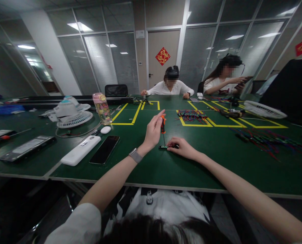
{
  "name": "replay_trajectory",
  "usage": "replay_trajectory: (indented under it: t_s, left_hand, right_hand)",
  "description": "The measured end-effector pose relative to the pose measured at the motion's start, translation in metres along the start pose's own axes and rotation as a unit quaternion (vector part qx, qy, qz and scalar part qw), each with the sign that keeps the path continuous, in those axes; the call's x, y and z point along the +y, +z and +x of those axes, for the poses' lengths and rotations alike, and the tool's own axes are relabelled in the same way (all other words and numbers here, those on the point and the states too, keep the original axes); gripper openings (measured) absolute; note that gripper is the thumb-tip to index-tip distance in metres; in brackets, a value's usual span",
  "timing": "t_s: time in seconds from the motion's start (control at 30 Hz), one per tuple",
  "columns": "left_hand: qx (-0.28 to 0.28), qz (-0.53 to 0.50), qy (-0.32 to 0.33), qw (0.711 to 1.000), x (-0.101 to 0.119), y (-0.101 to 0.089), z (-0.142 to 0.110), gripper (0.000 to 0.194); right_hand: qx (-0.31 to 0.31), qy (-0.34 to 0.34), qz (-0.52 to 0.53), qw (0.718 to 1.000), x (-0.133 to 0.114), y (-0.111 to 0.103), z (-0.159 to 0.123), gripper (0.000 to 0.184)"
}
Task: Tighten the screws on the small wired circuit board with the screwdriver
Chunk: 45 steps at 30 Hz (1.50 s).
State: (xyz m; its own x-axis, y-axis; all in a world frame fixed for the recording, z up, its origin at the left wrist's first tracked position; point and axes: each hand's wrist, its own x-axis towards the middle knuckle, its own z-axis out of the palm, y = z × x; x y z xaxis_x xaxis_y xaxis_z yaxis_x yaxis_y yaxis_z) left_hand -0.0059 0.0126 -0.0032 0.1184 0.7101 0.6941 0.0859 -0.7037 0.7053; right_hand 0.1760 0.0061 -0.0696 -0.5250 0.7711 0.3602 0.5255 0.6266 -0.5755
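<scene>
An orange and black screwdriver (163, 124) stands nearly upright in front of me, its shaft pointing down. My left hand (154, 131) grips its handle, with the fingers extended upward along it. The tip meets a small green circuit board (162, 147) lying on the table. From the right, my right hand (182, 148) pinches the board's near end with bent fingers and keeps it against the table top. Part of the board is hidden behind those fingertips.
Left of my hands lie a black phone (105, 149), a white power bank (81, 150) and a white case (105, 130). A bottle (102, 110) and white fans (73, 113) stand beyond. Wired boards (193, 116) lie right, with more wires (270, 139). Two people sit across the table.
</scene>
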Motion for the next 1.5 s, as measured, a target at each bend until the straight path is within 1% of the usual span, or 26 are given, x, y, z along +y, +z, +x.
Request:
replay_trajectory:
  t_s: [0.1,0.23,0.3,0.43,0.53,0.6,0.73,0.87,0.97,1.03,1.1,1.2,1.27,1.4,1.5]
  left_hand:
    - [0.000,-0.048,-0.017,0.999,-0.0005,0.0010,0.0005,0.036]
    - [0.031,0.000,0.016,0.999,0.0025,0.0008,-0.0004,0.025]
    - [0.032,0.019,0.034,0.999,0.0042,0.0000,-0.0012,0.022]
    - [0.005,0.008,0.055,0.998,0.0053,-0.0004,-0.0018,0.029]
    - [-0.010,-0.025,0.042,0.999,0.0039,0.0007,-0.0012,0.030]
    - [-0.001,-0.026,0.038,0.999,0.0033,0.0011,-0.0009,0.028]
    - [0.023,0.014,0.054,0.998,0.0043,0.0000,-0.0008,0.021]
    - [0.005,0.018,0.045,0.999,0.0041,-0.0006,-0.0005,0.028]
    - [-0.017,-0.002,0.031,0.999,0.0012,0.0005,0.0003,0.033]
    - [-0.019,-0.012,0.030,0.999,-0.0002,0.0010,0.0008,0.033]
    - [-0.007,0.003,0.043,0.999,0.0001,0.0006,0.0007,0.030]
    - [0.022,0.057,0.073,0.996,0.0032,-0.0010,-0.0005,0.021]
    - [0.031,0.077,0.080,0.993,0.0055,-0.0019,-0.0014,0.019]
    - [0.008,0.057,0.081,0.995,0.0067,-0.0014,-0.0018,0.029]
    - [-0.007,0.032,0.079,0.996,0.0055,-0.0007,-0.0009,0.030]
  right_hand:
    - [-0.001,0.003,-0.007,1.000,-0.0009,-0.0005,-0.0001,0.011]
    - [-0.004,0.001,-0.014,1.000,-0.0013,-0.0007,0.0001,0.011]
    - [-0.004,-0.002,-0.013,1.000,-0.0012,-0.0007,0.0002,0.011]
    - [-0.002,-0.002,-0.012,1.000,-0.0004,-0.0002,0.0007,0.012]
    - [-0.004,0.000,-0.010,1.000,0.0002,0.0002,0.0010,0.011]
    - [-0.004,0.002,-0.011,1.000,0.0004,0.0002,0.0011,0.011]
    - [-0.004,0.000,-0.012,1.000,0.0002,0.0001,0.0011,0.011]
    - [-0.003,0.004,-0.016,1.000,0.0005,0.0003,0.0010,0.011]
    - [-0.002,0.005,-0.016,1.000,0.0003,0.0004,0.0010,0.011]
    - [-0.003,0.004,-0.014,1.000,-0.0003,0.0003,0.0008,0.011]
    - [-0.002,0.004,-0.014,1.000,-0.0007,0.0001,0.0006,0.011]
    - [-0.001,0.004,-0.015,1.000,-0.0003,0.0003,0.0005,0.010]
    - [-0.002,0.004,-0.014,1.000,0.0005,0.0006,0.0005,0.011]
    - [-0.002,0.003,-0.014,1.000,0.0011,0.0008,0.0007,0.012]
    - [-0.004,0.005,-0.016,1.000,-0.0002,0.0004,0.0008,0.012]
